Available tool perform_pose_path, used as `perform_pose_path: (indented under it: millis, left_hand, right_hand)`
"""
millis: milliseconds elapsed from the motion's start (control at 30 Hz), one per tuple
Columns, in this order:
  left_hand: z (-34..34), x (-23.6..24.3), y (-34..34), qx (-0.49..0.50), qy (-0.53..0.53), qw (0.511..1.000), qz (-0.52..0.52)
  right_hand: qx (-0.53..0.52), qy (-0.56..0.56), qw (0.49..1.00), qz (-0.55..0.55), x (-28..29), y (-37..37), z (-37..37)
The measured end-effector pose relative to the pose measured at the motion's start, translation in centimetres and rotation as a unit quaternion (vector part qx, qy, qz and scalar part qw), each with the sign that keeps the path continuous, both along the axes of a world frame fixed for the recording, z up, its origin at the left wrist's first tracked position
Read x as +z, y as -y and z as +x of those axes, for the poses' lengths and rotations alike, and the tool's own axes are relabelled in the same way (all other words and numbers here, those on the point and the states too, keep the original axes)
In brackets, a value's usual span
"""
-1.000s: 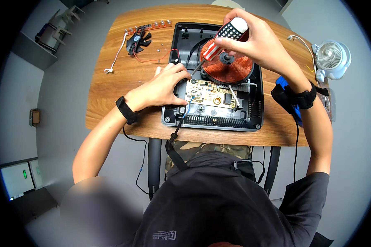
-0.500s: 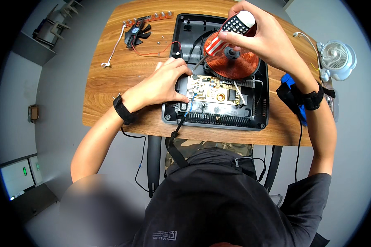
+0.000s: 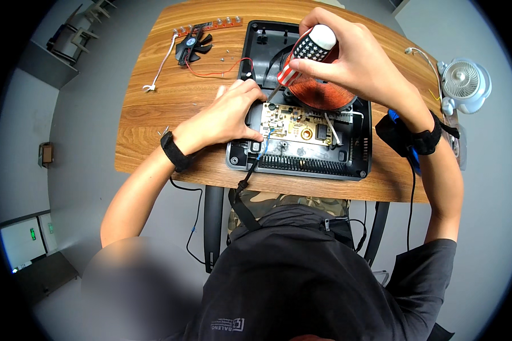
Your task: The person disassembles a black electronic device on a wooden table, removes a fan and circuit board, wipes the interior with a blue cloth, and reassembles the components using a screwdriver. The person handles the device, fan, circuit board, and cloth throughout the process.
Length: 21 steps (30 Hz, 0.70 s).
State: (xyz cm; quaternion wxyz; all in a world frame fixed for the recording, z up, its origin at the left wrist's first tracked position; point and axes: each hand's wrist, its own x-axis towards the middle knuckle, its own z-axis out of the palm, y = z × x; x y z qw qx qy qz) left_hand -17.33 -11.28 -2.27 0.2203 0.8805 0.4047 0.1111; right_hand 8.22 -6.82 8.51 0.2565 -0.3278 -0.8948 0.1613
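A screwdriver [image 3: 309,50] with a star-and-stripe patterned handle and a white end is gripped by my right hand [image 3: 355,59]. Its shaft slants down to the upper left corner of a pale circuit board [image 3: 290,123]; the exact contact of the tip is too small to make out. The board lies in an open black plastic housing [image 3: 267,34], below a round copper coil [image 3: 327,95] that my right hand partly covers. My left hand [image 3: 224,116] rests at the housing's left side, thumb and fingers spread along the board's left edge.
A small black fan [image 3: 194,48] with red wires and a narrow orange-brown board [image 3: 224,23] lie at the table's far left. Loose screws are beside them. At the right stand a white desk fan [image 3: 463,82] and a blue-and-black item [image 3: 393,133]. A black cord crosses the near edge.
My right hand has shifted the screwdriver handle left and slightly nearer, so it stands steeper, with the tip still at the board's corner. My left hand stays in place.
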Motion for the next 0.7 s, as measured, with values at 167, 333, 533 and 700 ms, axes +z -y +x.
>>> perform_pose_path:
  millis: [167,333,533,700]
  left_hand:
    - [0.07,0.0,0.05,0.01,-0.001,1.0,0.004]
    - [-0.16,-0.27,0.01,0.001,0.005,1.0,-0.001]
    - [-0.48,0.1,-0.14,-0.013,0.003,1.0,-0.012]
    - [-0.78,-0.4,-0.32,-0.022,0.014,1.0,-0.003]
  right_hand:
    - [0.011,-0.006,1.0,-0.023,-0.31,-0.06,-0.37]
    - [-0.008,0.013,1.0,-0.025,0.04,0.16,-0.42]
    - [0.005,-0.001,1.0,-0.001,-0.13,0.0,0.32]
    - [-0.01,0.004,1.0,-0.011,0.05,-0.08,0.43]
